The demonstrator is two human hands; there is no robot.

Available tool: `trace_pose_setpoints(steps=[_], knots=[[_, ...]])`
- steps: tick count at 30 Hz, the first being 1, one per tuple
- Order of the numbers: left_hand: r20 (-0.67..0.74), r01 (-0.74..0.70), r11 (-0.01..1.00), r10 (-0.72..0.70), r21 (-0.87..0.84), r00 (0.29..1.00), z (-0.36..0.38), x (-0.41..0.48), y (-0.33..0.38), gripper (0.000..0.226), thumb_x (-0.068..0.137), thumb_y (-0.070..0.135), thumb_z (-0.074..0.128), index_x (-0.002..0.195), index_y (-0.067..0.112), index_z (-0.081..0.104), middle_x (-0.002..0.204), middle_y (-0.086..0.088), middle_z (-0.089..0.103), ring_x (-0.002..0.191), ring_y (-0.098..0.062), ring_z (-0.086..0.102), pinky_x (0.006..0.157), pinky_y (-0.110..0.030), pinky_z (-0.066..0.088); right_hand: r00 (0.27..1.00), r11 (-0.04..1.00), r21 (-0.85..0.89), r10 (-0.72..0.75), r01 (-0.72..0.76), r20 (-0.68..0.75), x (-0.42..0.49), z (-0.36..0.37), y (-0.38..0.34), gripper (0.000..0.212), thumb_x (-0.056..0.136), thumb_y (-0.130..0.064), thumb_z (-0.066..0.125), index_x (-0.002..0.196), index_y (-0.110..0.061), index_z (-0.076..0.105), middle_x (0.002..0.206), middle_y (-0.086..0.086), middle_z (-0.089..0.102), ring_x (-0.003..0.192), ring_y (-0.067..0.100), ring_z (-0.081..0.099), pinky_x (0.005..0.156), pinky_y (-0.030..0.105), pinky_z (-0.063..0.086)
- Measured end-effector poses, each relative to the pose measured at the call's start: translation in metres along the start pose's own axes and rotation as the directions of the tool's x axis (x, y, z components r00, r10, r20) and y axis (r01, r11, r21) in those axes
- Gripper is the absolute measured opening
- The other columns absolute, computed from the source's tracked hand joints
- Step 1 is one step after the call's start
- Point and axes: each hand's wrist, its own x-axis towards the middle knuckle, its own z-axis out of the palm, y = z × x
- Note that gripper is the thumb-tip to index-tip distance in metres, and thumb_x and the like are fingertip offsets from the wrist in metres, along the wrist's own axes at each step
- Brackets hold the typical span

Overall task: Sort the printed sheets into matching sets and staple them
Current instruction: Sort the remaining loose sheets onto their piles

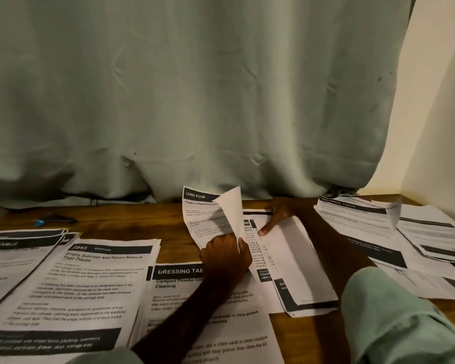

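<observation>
My left hand (225,254) grips a set headed LIVING ROOM (204,206) at its near edge, its top sheet (233,208) curled up and back. My right hand (279,216) rests on the pile beside it, thumb pressing a blank-backed sheet (294,261). A DRESSING TABLE sheet (221,324) lies under my left forearm. Left of it sits a BEDROOM stack numbered 2945 (84,290). A dark stapler (59,219) with a blue object beside it lies at the far left of the wooden table (132,224).
More printed stacks lie at the right (360,219) and far right (436,237), one with a lifted corner. Another stack (16,256) overlaps the left edge. A pale green curtain (195,101) hangs down to the table's back edge; a cream wall (439,101) closes the right side.
</observation>
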Motion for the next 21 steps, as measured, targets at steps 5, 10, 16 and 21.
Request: trace_pose_setpoints(steps=[5,10,16,21], knots=[[-0.103,-0.08,0.996,0.083,0.026,0.991,0.008,0.0,-0.004,0.027,0.082,0.035,0.061,0.063,0.016,0.061,0.059,0.0,0.061,0.049,-0.02,0.059,0.052,-0.029,0.047,0.996,0.995,-0.101,0.031,-0.023,0.086,0.0,-0.009,-0.01,0.067,0.045,-0.057,0.098,0.101,-0.024,0.08,0.097,-0.012,0.078,0.091,0.01,0.074,0.098,0.035,0.055],[-0.268,-0.163,0.986,0.168,0.042,0.949,0.022,0.002,-0.011,0.031,0.082,0.034,0.061,0.058,0.014,0.059,0.053,-0.003,0.057,0.042,-0.021,0.055,0.045,-0.028,0.047,1.0,0.985,-0.173,0.002,-0.005,-0.022,0.023,0.006,-0.017,0.115,0.026,-0.078,0.089,0.124,-0.025,0.064,0.125,-0.005,0.068,0.104,0.018,0.07,0.093,0.039,0.059],[-0.276,-0.185,0.981,0.193,0.055,0.942,0.021,0.004,-0.008,0.03,0.076,0.031,0.066,0.053,0.015,0.055,0.048,-0.001,0.053,0.037,-0.017,0.051,0.043,-0.023,0.042,0.997,0.968,-0.252,0.026,-0.006,0.077,0.019,0.0,-0.033,0.072,0.061,-0.054,0.093,0.121,-0.023,0.071,0.121,-0.004,0.073,0.093,0.013,0.071,0.081,0.027,0.054],[-0.328,-0.212,0.974,0.226,0.078,0.917,0.02,0.003,-0.007,0.033,0.08,0.032,0.062,0.052,0.015,0.054,0.048,-0.001,0.051,0.037,-0.017,0.049,0.049,-0.021,0.034,0.998,0.967,-0.253,0.027,-0.01,0.064,0.018,-0.001,-0.034,0.063,0.06,-0.051,0.095,0.111,-0.021,0.076,0.11,-0.004,0.077,0.087,0.012,0.073,0.087,0.032,0.059]])
